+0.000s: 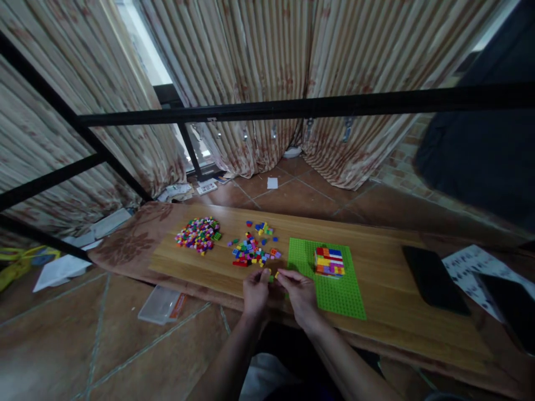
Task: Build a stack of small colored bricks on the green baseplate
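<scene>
On the floor at near left lies one shallow, clear plastic box (pixel 160 304). On the long wood-grain tabletop (pixel 384 278), left end: one dense heap of small multicoloured plastic bricks (pixel 198 234). Right of it: one looser scatter of mixed-colour plastic bricks (pixel 251 250). Near edge, centre: the left hand (pixel 256 292), fingertips closed on a small green plastic brick (pixel 271 278); just right, the right hand (pixel 300 292) pinches a small yellow plastic brick (pixel 277 274). Whether the two pieces touch cannot be told. Further right: one bright-green studded plastic baseplate (pixel 340 298), bearing a multicoloured block of stacked bricks (pixel 329 262) on its far half. Right end: one flat black rectangular object (pixel 434 278).
</scene>
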`<action>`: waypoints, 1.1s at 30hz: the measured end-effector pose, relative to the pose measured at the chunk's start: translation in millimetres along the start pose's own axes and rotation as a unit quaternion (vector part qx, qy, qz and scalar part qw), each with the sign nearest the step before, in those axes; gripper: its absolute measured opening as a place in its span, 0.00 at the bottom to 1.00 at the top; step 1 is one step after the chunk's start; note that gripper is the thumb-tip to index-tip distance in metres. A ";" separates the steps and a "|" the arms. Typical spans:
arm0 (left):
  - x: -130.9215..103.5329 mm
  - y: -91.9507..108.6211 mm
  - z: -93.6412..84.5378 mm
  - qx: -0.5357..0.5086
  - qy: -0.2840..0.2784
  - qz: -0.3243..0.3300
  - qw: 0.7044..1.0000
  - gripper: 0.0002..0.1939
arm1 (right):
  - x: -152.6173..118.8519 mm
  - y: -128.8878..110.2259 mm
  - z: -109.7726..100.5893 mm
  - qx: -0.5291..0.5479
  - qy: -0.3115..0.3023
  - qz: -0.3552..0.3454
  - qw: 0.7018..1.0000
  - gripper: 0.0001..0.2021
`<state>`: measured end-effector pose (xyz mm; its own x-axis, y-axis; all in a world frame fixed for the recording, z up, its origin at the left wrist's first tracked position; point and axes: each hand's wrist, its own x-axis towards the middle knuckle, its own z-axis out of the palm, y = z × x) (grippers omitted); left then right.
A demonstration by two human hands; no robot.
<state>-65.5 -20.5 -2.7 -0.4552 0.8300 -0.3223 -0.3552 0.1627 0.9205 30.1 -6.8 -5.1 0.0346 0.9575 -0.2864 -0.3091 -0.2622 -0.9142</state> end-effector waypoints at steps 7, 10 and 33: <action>9.0 10.1 -12.0 -0.042 0.027 -0.006 0.999 0.13 | 35.5 4.2 12.4 -0.143 -0.072 -0.087 0.983 0.15; 11.3 8.5 -18.4 -0.046 0.028 -0.004 0.999 0.13 | 38.9 4.5 18.2 -0.169 -0.098 -0.101 0.975 0.16; -2.3 -4.8 -11.8 -0.083 0.079 -0.010 0.993 0.15 | 20.5 6.4 20.8 -0.316 -0.002 -0.174 0.933 0.13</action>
<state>-72.4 -29.5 -9.0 -0.5645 0.7310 -0.3835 -0.4889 0.0782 0.8688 9.1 13.6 -10.9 0.0243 0.9979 0.0599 0.3427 0.0480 -0.9382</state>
